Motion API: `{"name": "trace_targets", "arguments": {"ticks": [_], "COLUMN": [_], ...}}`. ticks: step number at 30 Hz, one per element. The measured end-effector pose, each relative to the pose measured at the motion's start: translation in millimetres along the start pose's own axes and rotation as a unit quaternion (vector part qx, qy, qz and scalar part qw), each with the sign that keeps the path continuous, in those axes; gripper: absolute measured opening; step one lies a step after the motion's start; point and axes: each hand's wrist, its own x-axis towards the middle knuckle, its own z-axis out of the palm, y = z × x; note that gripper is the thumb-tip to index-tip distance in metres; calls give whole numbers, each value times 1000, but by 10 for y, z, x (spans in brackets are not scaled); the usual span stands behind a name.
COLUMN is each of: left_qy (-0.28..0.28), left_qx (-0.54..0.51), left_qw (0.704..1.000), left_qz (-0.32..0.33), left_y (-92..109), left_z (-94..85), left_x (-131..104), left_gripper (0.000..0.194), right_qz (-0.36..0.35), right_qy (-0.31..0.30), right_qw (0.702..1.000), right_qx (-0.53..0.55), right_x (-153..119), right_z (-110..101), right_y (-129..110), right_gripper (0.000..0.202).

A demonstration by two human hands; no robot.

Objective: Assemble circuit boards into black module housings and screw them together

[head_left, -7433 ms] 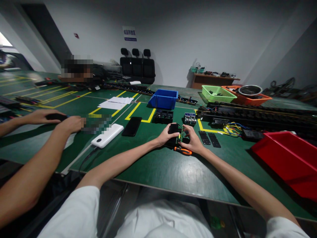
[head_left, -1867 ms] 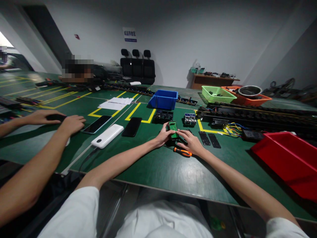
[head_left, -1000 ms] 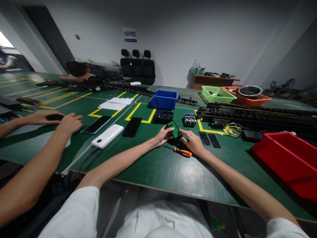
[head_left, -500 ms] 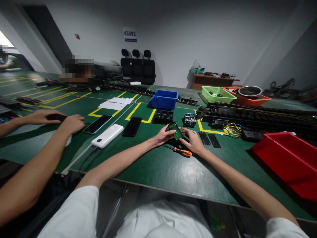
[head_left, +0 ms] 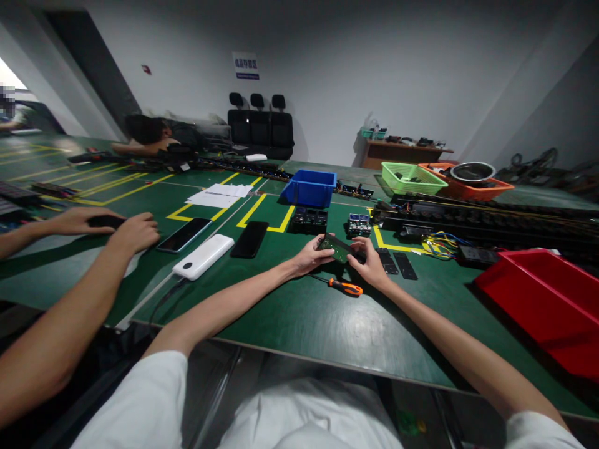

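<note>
A green circuit board (head_left: 337, 249) is held above the table between both hands. My left hand (head_left: 311, 256) grips its left end, thumb over the face. My right hand (head_left: 369, 262) is closed at the right end, where a dark part shows by the fingers; whether that belongs to the board I cannot tell. Just below lies a screwdriver (head_left: 345, 287) with an orange and black handle, its shaft pointing left. Two flat black plates, one of them (head_left: 405, 265) farther out, rest to the right of my right hand. Beyond the hands stand a black module (head_left: 309, 219) and a silver-and-blue one (head_left: 359, 225).
A blue bin (head_left: 311, 187), green basket (head_left: 412, 179) and red bin (head_left: 552, 305) stand around the green table (head_left: 290, 330). Left lie a white power bank (head_left: 204, 257) and two phones. A co-worker's hands (head_left: 135, 232) hold a dark object; long black assemblies (head_left: 477, 218) lie right.
The board has turned from upright to lying more lengthwise and tilted, showing its face less. My right hand has shifted slightly right and up onto its right end.
</note>
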Motion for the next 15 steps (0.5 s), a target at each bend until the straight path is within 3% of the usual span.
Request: {"name": "trace_targets", "arguments": {"ticks": [4,15], "left_qy": [-4,-9], "left_qx": [10,-6], "left_qw": [1000,1000], "left_qz": [-9,-27], "left_y": [-16,-14], "left_z": [14,5], "left_x": [10,37], "left_gripper": [48,41], "right_qz": [31,50], "right_qy": [49,46], "right_qw": [998,995], "right_qx": [29,67], "right_x": [16,17], "right_z": [-19,-23], "right_y": [41,64], "right_gripper": [38,38]}}
